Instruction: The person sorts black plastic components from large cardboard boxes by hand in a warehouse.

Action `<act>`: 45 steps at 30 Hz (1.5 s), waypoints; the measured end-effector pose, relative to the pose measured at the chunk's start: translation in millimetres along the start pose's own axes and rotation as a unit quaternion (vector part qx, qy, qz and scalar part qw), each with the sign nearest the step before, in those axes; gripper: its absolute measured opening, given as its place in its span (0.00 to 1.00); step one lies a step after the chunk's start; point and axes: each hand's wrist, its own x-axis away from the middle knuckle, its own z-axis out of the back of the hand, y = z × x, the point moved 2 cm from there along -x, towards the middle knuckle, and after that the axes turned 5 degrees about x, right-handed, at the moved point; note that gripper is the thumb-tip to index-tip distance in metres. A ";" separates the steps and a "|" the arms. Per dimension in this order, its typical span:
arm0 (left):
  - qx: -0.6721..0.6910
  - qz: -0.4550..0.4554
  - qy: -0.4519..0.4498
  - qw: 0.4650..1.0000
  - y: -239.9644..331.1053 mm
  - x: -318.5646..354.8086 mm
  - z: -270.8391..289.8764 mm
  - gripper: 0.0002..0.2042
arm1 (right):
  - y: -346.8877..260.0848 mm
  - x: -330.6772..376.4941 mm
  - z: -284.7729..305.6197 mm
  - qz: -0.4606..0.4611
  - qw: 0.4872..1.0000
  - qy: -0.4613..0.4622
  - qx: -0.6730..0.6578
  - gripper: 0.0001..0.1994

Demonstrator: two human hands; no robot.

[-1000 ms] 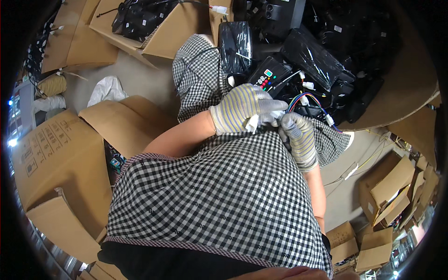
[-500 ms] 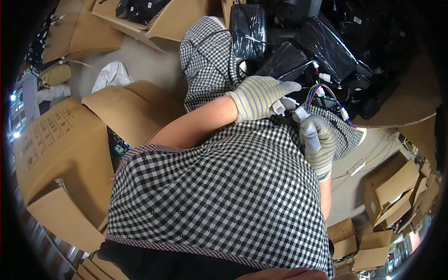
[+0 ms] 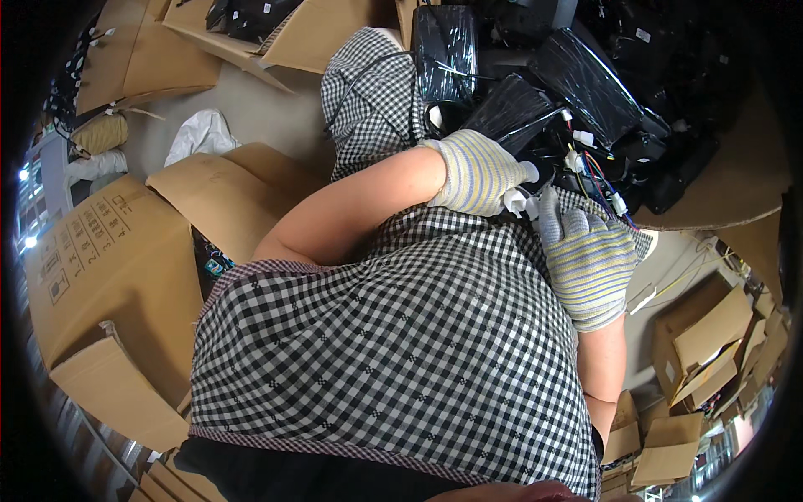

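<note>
Nearest the camera, a black-and-white checked apron point(image 3: 385, 351) fills the lower middle of the frame and hides whatever lies under it, so anything let go could slip into its folds unseen. Just above it, the left hand point(image 3: 478, 171) in a striped knit glove is curled with its fingers point(image 3: 517, 201) closed on a small white connector point(image 3: 513, 202) at the centre right of the frame. The right hand point(image 3: 590, 259), gloved the same way, sits just beside it with fingers point(image 3: 548, 209) raised toward that same connector; whether they pinch it or only touch it I cannot tell, since the glove tips overlap there. The thick gloves look likely to dull the feel, so the small plug could be pressed in crooked or slip out. Coloured wires point(image 3: 598, 180) run from the connector area up to the black wrapped units point(image 3: 577, 79) heaped in the upper right; a pull on the connector may drag on these wires, strain a joint, or shift the loosely piled units. Farther off, open cardboard boxes point(image 3: 125, 259) crowd the left and lower right, leaving little room to move without knocking one.
</note>
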 end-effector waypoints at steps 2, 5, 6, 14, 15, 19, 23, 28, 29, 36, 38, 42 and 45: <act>-0.036 -0.005 -0.058 0.998 0.6 -4.1 0.3 0.25 | -2.5 0.6 -0.9 0.010 1.000 -0.020 0.020 0.20; -0.028 -0.026 -0.061 0.997 -0.6 -11.5 -0.7 0.25 | -4.3 6.1 -11.1 -0.048 0.994 -0.085 -0.049 0.19; -0.032 -0.025 -0.073 0.997 -0.7 -13.3 -0.2 0.24 | -2.0 4.5 -8.2 -0.048 0.994 -0.087 -0.048 0.19; -0.028 0.027 -0.116 0.992 1.2 -9.7 17.9 0.19 | 10.9 0.0 10.3 -0.003 0.997 0.082 0.014 0.19; -0.030 0.030 -0.115 0.992 -0.1 -9.8 17.5 0.19 | 8.5 -0.3 14.9 -0.004 0.998 0.048 0.028 0.19; -0.019 0.029 -0.117 0.993 1.6 -10.5 18.2 0.17 | 12.6 3.3 16.8 -0.010 0.999 0.036 0.035 0.20; -0.017 0.022 -0.115 0.993 6.9 -8.7 18.1 0.17 | 17.5 -1.9 9.7 -0.005 0.997 0.067 0.024 0.20; -0.086 -0.009 -0.110 0.990 16.7 -5.3 15.2 0.17 | 8.3 -2.9 8.8 0.101 0.994 -0.031 -0.038 0.18; -0.087 -0.008 -0.111 0.990 13.8 -8.2 6.6 0.17 | 5.3 -3.1 12.0 0.110 0.993 0.004 -0.048 0.18; -0.047 0.028 -0.056 0.997 6.1 -1.2 -10.1 0.14 | -1.1 3.9 2.6 0.035 0.999 -0.030 0.013 0.17; -0.059 -0.004 -0.081 0.995 11.6 0.9 -0.2 0.14 | -9.9 8.7 6.1 -0.032 0.998 -0.053 0.024 0.16; -0.097 0.051 -0.100 0.989 17.2 -3.9 7.7 0.15 | -7.7 8.1 -2.9 -0.003 0.998 -0.054 0.031 0.14; -0.082 0.047 -0.115 0.989 14.6 -4.6 4.8 0.15 | -8.2 5.6 2.5 0.014 0.997 -0.053 0.046 0.14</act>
